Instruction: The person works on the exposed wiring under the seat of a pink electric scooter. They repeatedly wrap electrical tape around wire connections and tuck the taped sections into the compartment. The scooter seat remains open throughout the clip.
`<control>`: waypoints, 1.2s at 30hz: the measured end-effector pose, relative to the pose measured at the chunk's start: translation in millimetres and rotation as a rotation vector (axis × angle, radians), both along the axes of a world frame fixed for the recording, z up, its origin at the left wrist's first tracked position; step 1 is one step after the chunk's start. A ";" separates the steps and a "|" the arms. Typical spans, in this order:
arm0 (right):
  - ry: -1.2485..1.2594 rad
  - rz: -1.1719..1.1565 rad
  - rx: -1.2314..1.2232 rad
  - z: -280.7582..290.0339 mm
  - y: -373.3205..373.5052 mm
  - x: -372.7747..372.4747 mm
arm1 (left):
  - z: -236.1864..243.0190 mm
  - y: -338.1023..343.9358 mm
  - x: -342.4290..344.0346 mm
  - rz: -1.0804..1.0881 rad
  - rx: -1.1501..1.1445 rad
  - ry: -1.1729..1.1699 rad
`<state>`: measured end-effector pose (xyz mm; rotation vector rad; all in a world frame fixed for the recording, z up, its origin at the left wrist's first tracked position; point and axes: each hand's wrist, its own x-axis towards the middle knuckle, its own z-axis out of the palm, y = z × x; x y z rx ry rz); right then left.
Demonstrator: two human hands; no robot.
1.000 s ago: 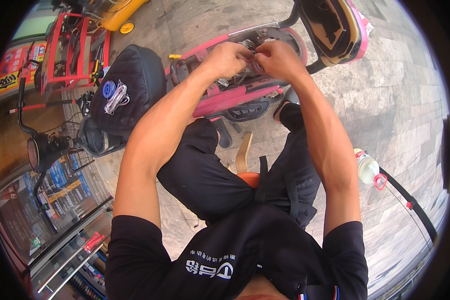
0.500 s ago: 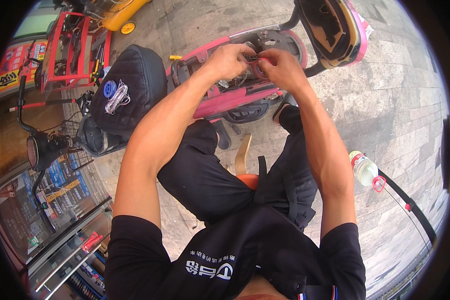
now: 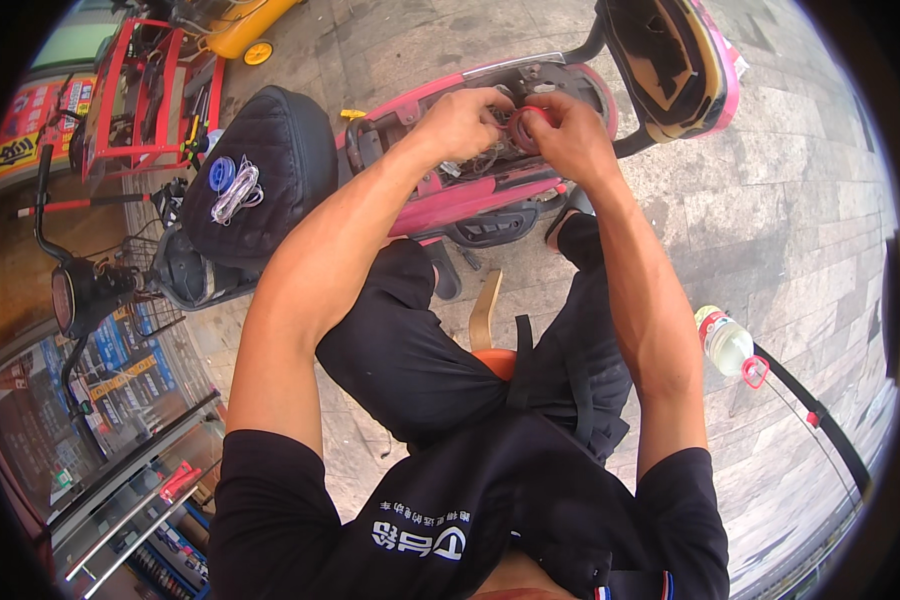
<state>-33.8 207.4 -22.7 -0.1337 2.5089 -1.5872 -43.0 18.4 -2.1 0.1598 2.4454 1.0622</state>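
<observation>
Hold the red roll, likely light and firm, by its rim, as the right hand does; the left hand's grip cannot be determined.

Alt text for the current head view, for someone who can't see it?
A person's left hand and right hand are close together over an opened-up pink scooter, the right holding a red round item, maybe tape. A black seat at left bears a blue spool and silvery bundle; a bottle is at right.
</observation>
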 end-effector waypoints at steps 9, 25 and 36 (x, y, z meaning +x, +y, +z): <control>0.005 -0.002 -0.027 -2.2 -0.4 -3.2 | -8.7 0.5 0.1 0.009 -0.006 0.130; -0.182 -0.023 -0.224 -5.5 14.2 -5.5 | -7.2 0.2 -2.3 -0.032 -0.047 -0.022; -0.159 0.008 -0.217 -5.8 9.8 -4.7 | -14.1 -1.1 -0.3 -0.056 0.049 0.126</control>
